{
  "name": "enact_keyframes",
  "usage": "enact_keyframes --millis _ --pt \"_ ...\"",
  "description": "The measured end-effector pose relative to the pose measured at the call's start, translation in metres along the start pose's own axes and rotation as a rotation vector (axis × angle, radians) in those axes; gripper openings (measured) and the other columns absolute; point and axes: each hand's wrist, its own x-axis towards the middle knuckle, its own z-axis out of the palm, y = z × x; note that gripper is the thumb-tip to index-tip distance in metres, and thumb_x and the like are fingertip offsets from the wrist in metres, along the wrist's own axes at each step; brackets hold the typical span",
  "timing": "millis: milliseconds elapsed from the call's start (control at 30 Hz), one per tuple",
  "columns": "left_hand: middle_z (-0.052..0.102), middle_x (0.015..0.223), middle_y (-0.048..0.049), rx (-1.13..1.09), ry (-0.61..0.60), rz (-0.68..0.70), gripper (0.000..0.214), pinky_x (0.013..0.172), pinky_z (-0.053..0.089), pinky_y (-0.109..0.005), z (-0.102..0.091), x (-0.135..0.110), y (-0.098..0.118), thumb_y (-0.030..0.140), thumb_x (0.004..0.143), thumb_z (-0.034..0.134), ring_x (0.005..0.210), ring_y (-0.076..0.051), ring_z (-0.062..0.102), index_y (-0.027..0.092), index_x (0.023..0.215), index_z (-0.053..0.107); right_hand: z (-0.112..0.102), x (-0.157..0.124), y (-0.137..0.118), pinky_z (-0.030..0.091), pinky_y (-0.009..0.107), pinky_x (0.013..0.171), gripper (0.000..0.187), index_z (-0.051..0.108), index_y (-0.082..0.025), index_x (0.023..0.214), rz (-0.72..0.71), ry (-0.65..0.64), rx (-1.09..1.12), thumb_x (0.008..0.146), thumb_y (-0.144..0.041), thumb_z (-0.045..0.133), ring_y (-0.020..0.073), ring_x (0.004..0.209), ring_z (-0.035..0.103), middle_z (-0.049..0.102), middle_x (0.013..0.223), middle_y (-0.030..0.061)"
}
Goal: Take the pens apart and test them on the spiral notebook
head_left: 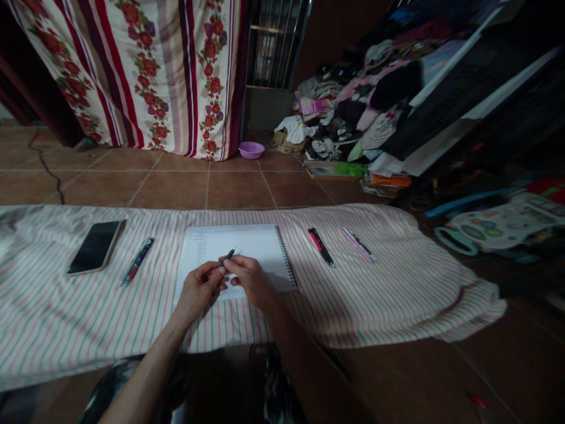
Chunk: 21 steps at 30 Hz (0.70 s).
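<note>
where the left hand (pixel 200 290) and right hand (pixel 250 278) meet above the spiral notebook (pixel 251 240), the fingers of both pinch a dark pen (pixel 229 254); the notebook lies on a striped cloth (pixel 397 282).

home – tiled floor (pixel 238 188) | floral curtain (pixel 145 70) | clothes heap (pixel 366 100)

Dark slim pen (pixel 229 255), tilted, far end raised, held over an open white spiral notebook (pixel 256 242)
</note>
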Motion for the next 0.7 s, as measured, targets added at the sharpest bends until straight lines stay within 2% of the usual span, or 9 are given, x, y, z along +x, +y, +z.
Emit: enact_keyframes --millis 100,200,333,400,433,567,700 --pt "0.059 0.050 0.0001 -0.024 -0.001 0.007 0.046 0.039 0.031 -0.020 0.000 0.000 -0.001 0.050 0.054 0.071 0.038 -0.008 0.046 0.013 0.079 0.062 -0.004 -0.001 -0.005 0.032 0.020 0.047 0.027 0.067 -0.016 0.079 -0.010 -0.021 -0.033 0.069 -0.041 0.062 0.0109 0.063 0.055 0.063 0.072 0.0024" --pt "0.060 0.052 0.0001 -0.053 0.023 -0.005 0.042 0.039 0.032 -0.019 -0.001 0.001 -0.001 0.048 0.056 0.072 0.039 -0.008 0.047 0.013 0.078 0.061 -0.013 0.001 -0.011 0.032 0.020 0.045 0.028 0.066 -0.017 0.082 -0.017 0.042 -0.050 0.068 -0.041 0.063 0.0123 0.067 0.057 0.065 0.081 0.0045" --pt "0.058 0.050 0.0008 -0.082 0.046 0.001 0.038 0.040 0.031 -0.019 -0.002 0.002 -0.003 0.044 0.060 0.070 0.039 -0.006 0.045 0.012 0.078 0.061 -0.038 0.010 -0.012 0.034 0.022 0.046 0.032 0.064 -0.016 0.088 -0.094 0.274 -0.129 0.070 -0.043 0.059 0.0125 0.063 0.056 0.066 0.084 0.0065" --pt "0.058 0.050 0.0007 -0.112 0.055 0.000 0.037 0.040 0.030 -0.018 -0.003 0.003 -0.004 0.043 0.060 0.070 0.041 -0.007 0.047 0.012 0.079 0.060 -0.053 0.016 -0.008 0.039 0.025 0.053 0.027 0.064 -0.017 0.086 -0.183 0.437 -0.292 0.070 -0.038 0.059 0.0131 0.063 0.056 0.065 0.078 0.0048" --pt "0.058 0.051 0.0006 -0.125 0.060 -0.005 0.037 0.040 0.030 -0.018 -0.004 0.003 -0.004 0.042 0.060 0.070 0.042 -0.007 0.048 0.012 0.079 0.060 -0.059 0.018 -0.006 0.042 0.026 0.059 0.024 0.064 -0.017 0.085 -0.233 0.476 -0.422 0.070 -0.035 0.059 0.0137 0.065 0.057 0.064 0.076 0.0043" --pt "0.058 0.052 0.0002 -0.130 0.077 -0.025 0.038 0.040 0.030 -0.019 -0.005 0.003 -0.003 0.042 0.058 0.071 0.043 -0.008 0.048 0.012 0.078 0.060 -0.069 0.019 0.004 0.044 0.029 0.070 0.018 0.067 -0.020 0.085 -0.310 0.439 -0.866 0.070 -0.029 0.063 0.0136 0.065 0.055 0.063 0.081 0.0043" --pt "0.057 0.052 0.0004 -0.118 0.074 -0.025 0.038 0.041 0.031 -0.019 -0.005 0.003 -0.003 0.042 0.058 0.071 0.045 -0.009 0.051 0.012 0.078 0.060 -0.058 0.016 0.012 0.042 0.027 0.071 0.014 0.068 -0.022 0.086 -0.328 0.349 -1.111 0.074 -0.022 0.063 0.0154 0.073 0.057 0.061 0.087 0.0050"
